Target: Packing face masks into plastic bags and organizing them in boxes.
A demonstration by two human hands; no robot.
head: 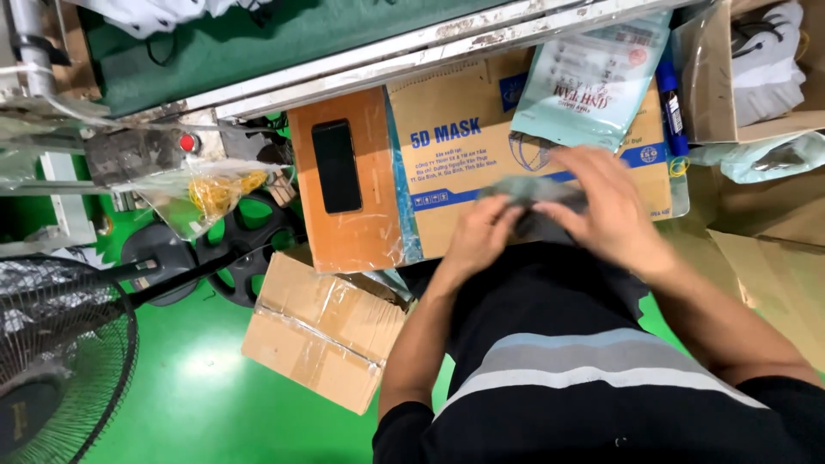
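The left hand [483, 230] curls its fingers onto the near left end of a grey mask stack [534, 191], pinching it. The right hand [607, 206] lies over the stack's right half, fingers bent down around it, blurred by motion. The stack sits between both hands, above a cardboard box [447, 163] used as a work surface. A pale green mask packet [584, 82] lies just beyond the right hand, and a black phone [336, 166] rests well to the left.

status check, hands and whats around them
Left hand and right hand both gripping grey masks. Over cardboard box. Pouch just beyond; nothing blocking.
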